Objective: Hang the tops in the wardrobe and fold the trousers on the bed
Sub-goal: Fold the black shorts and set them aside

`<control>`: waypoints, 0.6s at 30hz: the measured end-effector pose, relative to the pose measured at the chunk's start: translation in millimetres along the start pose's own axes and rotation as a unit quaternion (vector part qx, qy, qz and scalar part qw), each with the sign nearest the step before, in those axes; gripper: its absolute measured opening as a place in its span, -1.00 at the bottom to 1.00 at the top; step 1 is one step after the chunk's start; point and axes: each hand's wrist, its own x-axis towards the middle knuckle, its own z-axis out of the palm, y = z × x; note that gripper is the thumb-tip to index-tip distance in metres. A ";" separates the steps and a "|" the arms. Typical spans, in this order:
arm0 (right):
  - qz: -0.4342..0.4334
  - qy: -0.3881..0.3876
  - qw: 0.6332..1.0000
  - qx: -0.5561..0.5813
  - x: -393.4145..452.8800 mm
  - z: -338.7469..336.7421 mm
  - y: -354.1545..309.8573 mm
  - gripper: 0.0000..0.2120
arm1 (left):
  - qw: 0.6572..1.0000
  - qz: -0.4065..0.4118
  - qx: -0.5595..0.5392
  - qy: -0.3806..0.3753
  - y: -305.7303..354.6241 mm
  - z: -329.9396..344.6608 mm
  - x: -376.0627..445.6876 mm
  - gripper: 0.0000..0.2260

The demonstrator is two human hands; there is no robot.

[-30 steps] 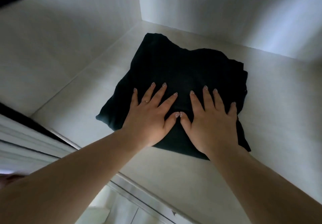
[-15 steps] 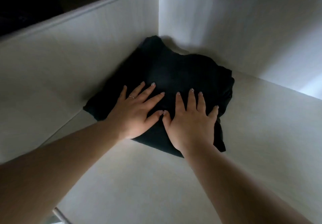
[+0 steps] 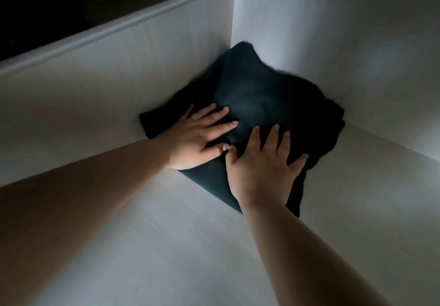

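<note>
A folded dark garment (image 3: 262, 96), probably the trousers, lies on the white wardrobe shelf (image 3: 166, 246), tucked into the back left corner. My left hand (image 3: 197, 136) presses flat on its near left part, fingers spread and straight, a ring on one finger. My right hand (image 3: 264, 167) lies flat on its near right part, fingers spread as well. The two thumbs nearly touch. Neither hand grips the fabric.
A white side panel (image 3: 107, 79) stands along the left of the shelf, and the white back wall (image 3: 333, 31) rises behind the garment. Past the panel's top edge the space is dark. Bare shelf stretches to the right and toward me.
Both hands have slid the folded garment back and to the left, from the middle of the shelf into the corner against the side panel. The hands stay flat on it.
</note>
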 end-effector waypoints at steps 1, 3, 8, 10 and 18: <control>0.000 0.007 1.000 0.004 1.3 0.2 0.3 -0.36 | 1.000 0.003 -0.005 0.015 0.4 0.1 0.2 -0.49; -0.002 0.033 0.999 0.033 -1.3 0.5 0.2 -0.39 | 0.997 0.007 -0.040 0.065 3.2 -2.1 -6.1 -0.54; -0.012 0.091 0.984 0.151 -9.2 -9.9 6.5 -0.57 | 0.974 -0.011 -0.063 0.216 14.7 -1.0 -29.3 -0.71; -0.032 0.089 0.985 0.141 -19.0 -15.4 14.6 -0.56 | 0.976 -0.031 -0.060 0.205 25.9 -1.7 -39.5 -0.72; -0.085 0.099 0.976 0.174 -90.4 -49.0 44.4 -0.51 | 0.970 -0.079 -0.099 0.209 71.1 -15.1 -92.5 -0.70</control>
